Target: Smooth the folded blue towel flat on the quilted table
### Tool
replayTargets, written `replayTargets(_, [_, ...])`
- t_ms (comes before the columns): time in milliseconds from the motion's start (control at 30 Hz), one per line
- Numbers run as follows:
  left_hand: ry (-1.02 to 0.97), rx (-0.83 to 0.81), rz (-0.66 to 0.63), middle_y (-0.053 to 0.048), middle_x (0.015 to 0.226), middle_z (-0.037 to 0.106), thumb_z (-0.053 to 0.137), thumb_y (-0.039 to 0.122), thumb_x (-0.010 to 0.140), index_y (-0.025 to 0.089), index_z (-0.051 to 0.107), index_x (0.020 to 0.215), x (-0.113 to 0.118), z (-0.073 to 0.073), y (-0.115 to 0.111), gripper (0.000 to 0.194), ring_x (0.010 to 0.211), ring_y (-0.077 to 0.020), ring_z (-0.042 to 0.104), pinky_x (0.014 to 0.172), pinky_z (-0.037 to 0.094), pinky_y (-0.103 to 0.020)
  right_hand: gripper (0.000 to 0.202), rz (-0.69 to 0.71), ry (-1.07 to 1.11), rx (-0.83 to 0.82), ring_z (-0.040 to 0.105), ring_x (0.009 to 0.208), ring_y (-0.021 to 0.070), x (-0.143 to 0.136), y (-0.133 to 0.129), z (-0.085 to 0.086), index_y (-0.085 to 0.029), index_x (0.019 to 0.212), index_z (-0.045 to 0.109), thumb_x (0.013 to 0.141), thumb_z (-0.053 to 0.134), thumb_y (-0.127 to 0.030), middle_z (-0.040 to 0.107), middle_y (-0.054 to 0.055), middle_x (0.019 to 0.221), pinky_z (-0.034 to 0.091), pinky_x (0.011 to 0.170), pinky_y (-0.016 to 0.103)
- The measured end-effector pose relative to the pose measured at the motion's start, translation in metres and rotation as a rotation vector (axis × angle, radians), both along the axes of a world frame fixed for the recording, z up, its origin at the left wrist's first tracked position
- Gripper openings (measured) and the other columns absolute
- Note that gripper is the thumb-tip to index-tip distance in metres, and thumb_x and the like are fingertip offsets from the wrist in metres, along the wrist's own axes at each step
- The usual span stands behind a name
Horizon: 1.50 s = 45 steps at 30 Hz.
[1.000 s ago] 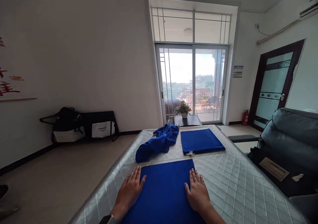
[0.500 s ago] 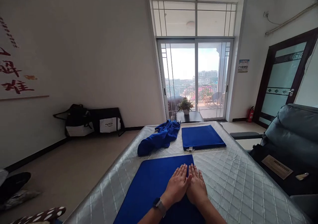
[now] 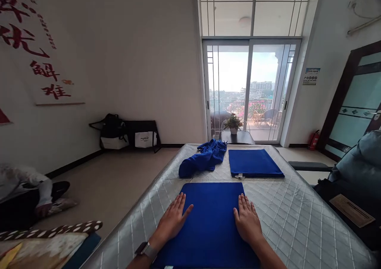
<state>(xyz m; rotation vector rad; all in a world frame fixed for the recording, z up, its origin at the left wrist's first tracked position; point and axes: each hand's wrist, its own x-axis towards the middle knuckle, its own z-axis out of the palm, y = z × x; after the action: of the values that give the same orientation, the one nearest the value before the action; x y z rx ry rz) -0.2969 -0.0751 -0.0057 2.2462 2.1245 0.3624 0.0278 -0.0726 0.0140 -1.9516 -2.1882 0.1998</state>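
Observation:
A flat blue piece of folded cloth (image 3: 212,221) lies in front of me on a silver quilted mattress (image 3: 285,221). My left hand (image 3: 174,217) rests flat on its left edge, fingers stretched out and thumb apart. On the opposite edge my right hand (image 3: 247,220) lies the same way, palm down. Beyond them sits a crumpled blue cloth (image 3: 205,157), with a strap or cord at its far end. To its right is a neatly folded blue cloth (image 3: 254,163) with a white tag at its near edge.
A dark armchair (image 3: 360,169) stands close on the right, bearing a brown board (image 3: 352,210). At the lower left are folded fabrics (image 3: 50,249) and part of a seated person (image 3: 26,193). A potted plant (image 3: 233,124) stands beyond the mattress, before glass doors.
My hands have moved apart, from side by side near the right part of the cloth to its opposite edges. The view has turned left, showing a person's arm at the left.

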Motion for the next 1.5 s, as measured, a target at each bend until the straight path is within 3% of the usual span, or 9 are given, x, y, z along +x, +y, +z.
replayTargets(333, [-0.097, 0.053, 0.022, -0.017, 0.161, 0.021, 0.020, 0.070, 0.093, 0.005, 0.025, 0.153, -0.002, -0.012, 0.005, 0.088, 0.149, -0.0290, 0.021, 0.119, 0.022, -0.048, 0.068, -0.010, -0.122, -0.064, 0.009, 0.150, 0.0188, -0.003, 0.006, 0.005, -0.010, 0.155, 0.021, 0.097, 0.018, -0.045, 0.014, 0.005, 0.162, 0.008, 0.121, 0.040])
replayTargets(600, [-0.104, 0.075, 0.007, -0.016, 0.160, 0.025, 0.022, 0.069, 0.093, 0.006, 0.028, 0.153, -0.005, -0.016, 0.007, 0.087, 0.148, -0.0298, 0.022, 0.119, 0.023, -0.048, 0.066, 0.027, -0.098, -0.054, 0.011, 0.149, 0.0167, -0.011, 0.057, 0.027, -0.010, 0.155, 0.020, 0.098, 0.018, -0.042, 0.018, 0.006, 0.162, 0.007, 0.120, 0.036])
replayTargets(933, [-0.054, 0.024, 0.033, -0.015, 0.161, 0.022, 0.020, 0.072, 0.091, 0.003, 0.026, 0.152, -0.003, -0.013, 0.008, 0.093, 0.149, -0.0283, 0.020, 0.121, 0.020, -0.045, 0.068, 0.008, -0.057, -0.021, 0.008, 0.150, 0.0144, -0.003, 0.072, 0.006, -0.011, 0.156, 0.014, 0.098, 0.017, -0.046, 0.015, 0.004, 0.163, 0.003, 0.120, 0.034])
replayTargets(1133, [-0.039, 0.085, 0.058, -0.008, 0.154, 0.042, 0.027, 0.071, 0.090, 0.021, 0.038, 0.151, -0.008, -0.025, 0.005, 0.079, 0.146, -0.0306, 0.029, 0.117, 0.025, -0.049, 0.068, 0.026, 0.006, -0.019, 0.008, 0.150, 0.0161, -0.002, 0.069, 0.011, -0.011, 0.156, 0.015, 0.098, 0.017, -0.046, 0.015, 0.005, 0.163, 0.004, 0.120, 0.036])
replayTargets(1267, [-0.015, 0.119, -0.027, -0.007, 0.156, 0.039, 0.024, 0.067, 0.093, 0.021, 0.036, 0.151, 0.032, -0.012, 0.005, 0.076, 0.146, -0.0299, 0.029, 0.118, 0.027, -0.049, 0.067, 0.020, 0.031, -0.016, 0.008, 0.150, 0.0169, -0.001, 0.069, 0.011, -0.010, 0.156, 0.015, 0.098, 0.018, -0.044, 0.014, 0.006, 0.163, 0.003, 0.120, 0.036])
replayTargets(1367, [-0.011, 0.094, -0.220, -0.008, 0.156, 0.038, 0.021, 0.063, 0.097, 0.018, 0.037, 0.151, 0.092, 0.006, 0.020, 0.072, 0.144, -0.0259, 0.035, 0.118, 0.030, -0.044, 0.066, 0.024, 0.030, 0.001, 0.009, 0.150, 0.0172, 0.000, 0.069, 0.008, -0.009, 0.156, 0.016, 0.098, 0.019, -0.042, 0.015, 0.007, 0.162, 0.004, 0.120, 0.036])
replayTargets(1500, [-0.063, 0.160, -0.387, -0.013, 0.151, 0.047, 0.019, 0.054, 0.101, 0.015, 0.041, 0.148, 0.173, 0.024, 0.057, 0.064, 0.141, -0.0246, 0.040, 0.115, 0.033, -0.043, 0.063, 0.052, -0.018, 0.005, 0.008, 0.150, 0.0179, 0.001, 0.071, 0.004, -0.010, 0.156, 0.017, 0.098, 0.020, -0.036, 0.014, 0.007, 0.163, 0.005, 0.120, 0.037])
